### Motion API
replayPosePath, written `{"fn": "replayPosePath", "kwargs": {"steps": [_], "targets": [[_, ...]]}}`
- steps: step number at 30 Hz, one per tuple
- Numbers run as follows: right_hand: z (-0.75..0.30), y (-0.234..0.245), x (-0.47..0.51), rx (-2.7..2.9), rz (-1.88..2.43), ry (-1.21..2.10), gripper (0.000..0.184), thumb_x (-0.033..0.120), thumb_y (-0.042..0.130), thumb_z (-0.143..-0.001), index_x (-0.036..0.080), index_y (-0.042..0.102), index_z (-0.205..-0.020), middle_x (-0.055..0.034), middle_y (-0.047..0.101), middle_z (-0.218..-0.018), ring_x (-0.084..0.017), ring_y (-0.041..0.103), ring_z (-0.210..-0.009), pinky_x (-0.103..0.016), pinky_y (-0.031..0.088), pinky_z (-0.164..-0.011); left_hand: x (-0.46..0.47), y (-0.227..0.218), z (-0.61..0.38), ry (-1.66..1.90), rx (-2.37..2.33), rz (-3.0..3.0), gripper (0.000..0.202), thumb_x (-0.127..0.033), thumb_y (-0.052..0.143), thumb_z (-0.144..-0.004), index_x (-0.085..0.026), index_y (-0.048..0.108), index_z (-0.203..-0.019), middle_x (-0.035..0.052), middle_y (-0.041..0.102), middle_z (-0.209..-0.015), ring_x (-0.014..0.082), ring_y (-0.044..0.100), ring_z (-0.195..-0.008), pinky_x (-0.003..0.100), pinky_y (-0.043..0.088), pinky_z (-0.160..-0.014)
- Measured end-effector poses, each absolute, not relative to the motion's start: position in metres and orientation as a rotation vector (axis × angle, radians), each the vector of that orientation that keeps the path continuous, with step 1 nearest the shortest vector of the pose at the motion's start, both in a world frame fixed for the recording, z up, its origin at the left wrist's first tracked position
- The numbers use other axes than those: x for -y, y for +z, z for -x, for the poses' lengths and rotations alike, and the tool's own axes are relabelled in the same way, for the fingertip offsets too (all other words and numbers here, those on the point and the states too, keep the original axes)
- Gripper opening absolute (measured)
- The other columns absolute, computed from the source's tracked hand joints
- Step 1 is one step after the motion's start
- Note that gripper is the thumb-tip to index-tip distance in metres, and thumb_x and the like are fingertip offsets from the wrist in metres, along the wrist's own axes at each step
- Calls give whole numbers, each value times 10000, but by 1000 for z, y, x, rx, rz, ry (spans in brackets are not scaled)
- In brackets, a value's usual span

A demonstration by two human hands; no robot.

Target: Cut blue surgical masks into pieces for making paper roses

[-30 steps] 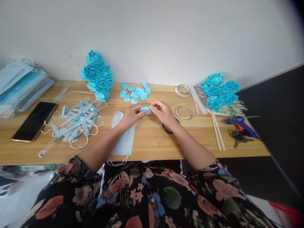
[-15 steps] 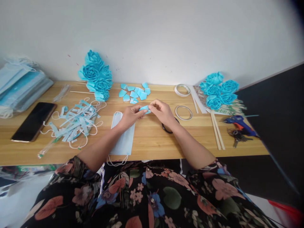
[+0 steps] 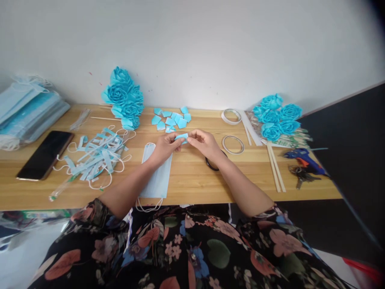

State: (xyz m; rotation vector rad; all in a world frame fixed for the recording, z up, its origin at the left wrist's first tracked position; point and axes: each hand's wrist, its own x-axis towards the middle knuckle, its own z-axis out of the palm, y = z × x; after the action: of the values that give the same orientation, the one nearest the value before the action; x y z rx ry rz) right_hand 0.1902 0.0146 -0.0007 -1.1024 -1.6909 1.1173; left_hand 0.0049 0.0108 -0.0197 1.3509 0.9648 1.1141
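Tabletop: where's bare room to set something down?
Bare wood shows between the flat mask and the right forearm, and from that forearm to the wooden sticks. Crowded: left end, with phone and mask scraps; right end, with glue gun and keys.

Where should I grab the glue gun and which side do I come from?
Probably take the glue gun by its handle, right hand coming from above and the right. It appears to lie on its side, nozzle pointing left and handle slanting rightward; the keys sit on its near side, so a low approach there looks awkward.
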Motion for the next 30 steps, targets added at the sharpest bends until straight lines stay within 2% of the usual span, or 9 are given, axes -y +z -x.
{"fn": "replayPosePath", "kwargs": {"steps": [3, 9, 14, 20, 30], "targets": [[-190, -1, -16, 1696, 1117, 1068, 202, 399, 641, -823, 198, 627, -807, 3, 654, -768, -151, 588, -721, -281, 454, -687, -11, -19, -5, 1078, -972, -1366, 376, -518, 751, -767, -169, 617, -732, -7, 612, -592, 103, 542, -546, 229, 433, -563], [-189, -2, -16, 1685, 1112, 1062, 203, 396, 637, -822, 195, 617, -802, 7, 628, -750, -141, 560, -693, -279, 443, -681, -11, -16, -5, 1087, -974, -1332, 430, -591, 700, -799, -170, 619, -768, 0, 618, -623, 119, 590, -596, 240, 475, -617], [-189, -4, -15, 1722, 1099, 1051, 186, 379, 626, -830, 194, 620, -810, 7, 632, -749, -138, 563, -686, -277, 447, -682, -13, -19, -6, 1098, -1007, -1366, 380, -523, 761, -737, -169, 628, -778, -21, 588, -611, 106, 536, -568, 235, 421, -578], [-188, -4, -15, 1748, 1114, 1047, 198, 398, 615, -831, 201, 621, -808, -6, 669, -778, -149, 596, -711, -279, 467, -690, -11, -20, -5, 1095, -1065, -1395, 304, -465, 724, -750, -179, 621, -729, -26, 561, -594, 107, 493, -552, 244, 380, -560], [-188, -3, -14, 1776, 1095, 993, 200, 396, 602, -852, 199, 629, -829, -3, 658, -785, -137, 579, -722, -260, 456, -695, -12, -19, -3, 1109, -1114, -1436, 268, -436, 717, -750, -175, 656, -741, -6, 601, -585, 121, 515, -547, 243, 391, -550]]}}
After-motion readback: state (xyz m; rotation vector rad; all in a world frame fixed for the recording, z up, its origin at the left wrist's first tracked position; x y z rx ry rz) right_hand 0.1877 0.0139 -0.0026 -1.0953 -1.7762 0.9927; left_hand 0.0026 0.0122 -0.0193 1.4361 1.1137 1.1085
